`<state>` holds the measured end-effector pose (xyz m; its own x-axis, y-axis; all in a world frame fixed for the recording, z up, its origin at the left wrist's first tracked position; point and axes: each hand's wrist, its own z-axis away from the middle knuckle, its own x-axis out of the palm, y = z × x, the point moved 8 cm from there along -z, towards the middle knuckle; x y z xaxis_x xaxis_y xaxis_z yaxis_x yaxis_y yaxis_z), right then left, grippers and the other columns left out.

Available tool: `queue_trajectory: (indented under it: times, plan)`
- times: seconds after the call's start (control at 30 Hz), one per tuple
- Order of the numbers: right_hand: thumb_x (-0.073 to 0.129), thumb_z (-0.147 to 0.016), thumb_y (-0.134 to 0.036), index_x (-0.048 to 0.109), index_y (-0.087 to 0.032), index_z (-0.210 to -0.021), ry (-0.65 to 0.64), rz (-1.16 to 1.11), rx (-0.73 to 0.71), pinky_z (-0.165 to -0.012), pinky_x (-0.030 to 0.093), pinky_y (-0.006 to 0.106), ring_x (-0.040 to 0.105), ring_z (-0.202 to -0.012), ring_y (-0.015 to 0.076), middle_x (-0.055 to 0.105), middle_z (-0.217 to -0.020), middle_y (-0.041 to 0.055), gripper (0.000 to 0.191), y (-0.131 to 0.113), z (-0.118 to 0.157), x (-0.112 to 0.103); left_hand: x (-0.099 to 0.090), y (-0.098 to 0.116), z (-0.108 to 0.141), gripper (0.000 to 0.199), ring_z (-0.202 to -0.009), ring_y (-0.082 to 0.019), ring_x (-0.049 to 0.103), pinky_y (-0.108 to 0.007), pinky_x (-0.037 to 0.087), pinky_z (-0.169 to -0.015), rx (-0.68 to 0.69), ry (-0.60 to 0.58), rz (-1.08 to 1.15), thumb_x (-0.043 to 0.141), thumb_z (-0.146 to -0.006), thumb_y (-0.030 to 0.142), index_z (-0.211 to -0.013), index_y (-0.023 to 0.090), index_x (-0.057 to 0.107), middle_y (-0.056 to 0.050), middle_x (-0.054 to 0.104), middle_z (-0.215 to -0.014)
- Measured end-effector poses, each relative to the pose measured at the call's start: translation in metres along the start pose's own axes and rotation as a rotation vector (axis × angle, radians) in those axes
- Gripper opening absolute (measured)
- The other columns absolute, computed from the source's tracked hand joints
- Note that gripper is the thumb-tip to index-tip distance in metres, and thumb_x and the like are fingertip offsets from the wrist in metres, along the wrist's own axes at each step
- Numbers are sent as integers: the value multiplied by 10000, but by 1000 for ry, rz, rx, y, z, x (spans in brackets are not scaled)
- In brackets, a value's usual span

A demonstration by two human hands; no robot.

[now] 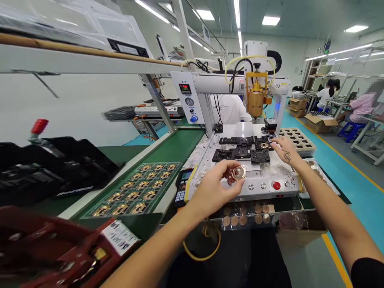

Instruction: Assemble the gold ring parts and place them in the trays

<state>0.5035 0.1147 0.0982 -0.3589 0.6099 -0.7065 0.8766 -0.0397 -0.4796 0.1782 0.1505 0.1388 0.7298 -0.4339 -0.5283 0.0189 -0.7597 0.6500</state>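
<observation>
My left hand (220, 182) pinches a gold watch case (239, 173), a shiny ring with lugs and an open centre, in front of the white machine. My right hand (285, 150) reaches to the machine bed, its fingers stretched out at the right end of a black fixture (260, 156). Just beside those fingertips, another gold watch case (264, 145) sits in the fixture; whether they touch it is too small to tell. To the left, a clear tray (141, 192) with rows of similar gold cases lies on the green surface.
Above the fixtures hangs a brass-coloured machine head (256, 102). A keypad (181, 191) stands left of the bed, and a red button (276, 185) is on its front. A beige tray (300, 140) lies behind my right arm. A red-brown tool (72, 248) fills the lower left.
</observation>
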Motion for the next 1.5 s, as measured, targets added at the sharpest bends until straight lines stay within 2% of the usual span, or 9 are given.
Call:
queue_trajectory:
  times: [0.13,0.27,0.37,0.47,0.6,0.77,1.1,1.37,1.5]
  plan:
    - [661,-1013,-509,707,-217,-1070,183,28,68,-931,492,445,609,-1060,313,659,-1100,120,302,6,110,-33,36,-25,42,285,-828,-178,684,-330,589,-771,-21,-117,37,722,-874,251,-1151,209,670,-27,721,-976]
    - [732,-967,-537,653,-230,-946,333,84,150,-907,490,458,590,-974,300,625,-974,80,317,5,184,-32,101,-52,77,339,-983,-221,744,-372,610,-907,-59,-384,180,771,-815,211,-1142,221,683,-55,780,-1107]
    - [696,-1013,-443,656,-223,-996,378,24,154,-904,493,460,586,-948,291,631,-967,87,224,-10,207,-11,150,-67,96,347,-1298,-303,696,-447,552,-1116,-21,-572,228,815,-780,173,-1104,226,701,-114,758,-1351]
    - [588,-1084,-348,682,-235,-1023,155,-97,85,-859,547,405,652,-929,259,690,-983,79,160,-32,216,32,177,-84,104,303,-1515,-338,539,-493,433,-1262,-4,-639,200,818,-788,151,-1060,227,710,-128,659,-1543]
    - [547,-1101,-297,738,-236,-1128,-66,-126,10,-928,593,401,702,-1020,255,730,-1061,89,202,-41,227,76,181,-95,102,314,-1552,-326,498,-486,381,-1307,5,-606,200,790,-799,146,-1090,227,704,-123,608,-1602]
    - [620,-1066,-318,779,-229,-1225,-204,-84,-76,-921,584,482,667,-1002,306,715,-1074,127,241,-34,231,100,180,-99,103,312,-1541,-329,511,-475,375,-1309,-37,-607,209,794,-810,185,-1102,225,692,-129,637,-1570]
    - [573,-1087,-260,789,-217,-1026,-138,-194,-166,-857,572,445,694,-925,264,783,-1029,129,228,-25,253,111,186,-104,105,290,-1583,-349,449,-498,345,-1307,-89,-703,167,755,-841,221,-1123,215,691,-132,581,-1628]
    - [672,-1042,-304,732,-237,-968,44,-331,141,-887,610,425,732,-1015,266,766,-1081,121,117,-29,297,66,193,-95,104,262,-1488,-347,556,-495,460,-1222,-24,-548,128,757,-835,178,-1084,208,681,-158,684,-1494]
    - [648,-1070,-383,670,-221,-1051,45,-407,341,-665,613,315,720,-737,190,745,-913,58,164,-29,289,44,199,-78,97,249,-1327,-390,644,-622,406,-1213,20,-434,-63,794,-804,163,-1012,194,662,-168,774,-1251]
